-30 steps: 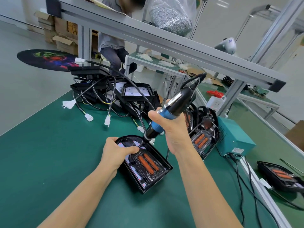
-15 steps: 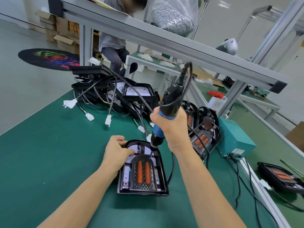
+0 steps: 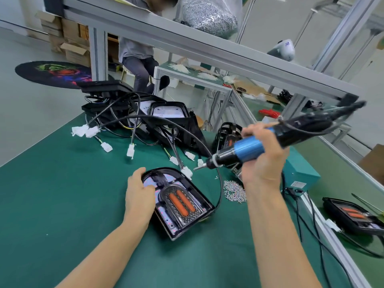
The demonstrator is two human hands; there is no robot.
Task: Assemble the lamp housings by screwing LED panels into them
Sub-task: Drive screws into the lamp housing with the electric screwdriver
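A black lamp housing with an LED panel showing two orange strips lies on the green table in front of me. My left hand grips the housing's left edge, thumb over its rounded top. My right hand holds a blue and black electric screwdriver lifted off the housing, nearly level, its bit pointing left above the housing's top right corner. A small heap of silver screws lies right of the housing.
A pile of black housings with cables and white connectors sits at the back. A teal power box stands right, another housing lies beyond the rail at far right. A metal frame beam crosses overhead. A person sits behind.
The screwdriver has lifted off the housing and swung from upright to nearly level, pointing left. The housing has turned under my left hand, uncovering the screw heap.
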